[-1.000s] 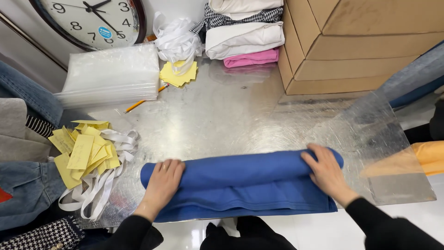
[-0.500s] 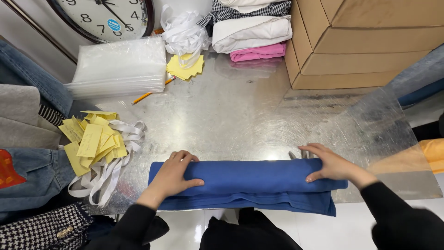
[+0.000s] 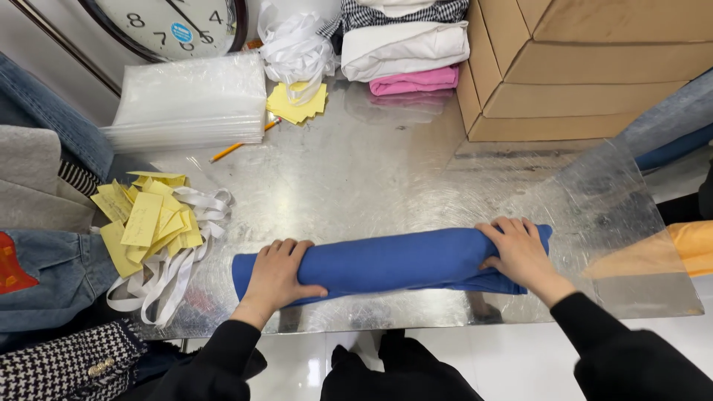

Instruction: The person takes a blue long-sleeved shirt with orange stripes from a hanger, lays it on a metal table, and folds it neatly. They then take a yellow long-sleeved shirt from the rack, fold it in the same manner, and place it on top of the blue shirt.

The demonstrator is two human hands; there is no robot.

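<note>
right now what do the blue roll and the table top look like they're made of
Blue roll: soft matte woven or knit cloth, judging by its folds and creases under the left hand and right hand. Table top: probably bare metal, shiny with swirl scratches and dull reflections.

Bright, even light from overhead. The metal table [image 3: 386, 178] shines with soft glare. Sharp focus; edges bend slightly outward.

The clock [image 3: 174, 26] is cut off at the top edge, and so are the boxes [image 3: 594, 59]. Both palms are hidden against the blue cloth [image 3: 386, 261]. The orange thing [image 3: 694, 249] runs off right.
</note>
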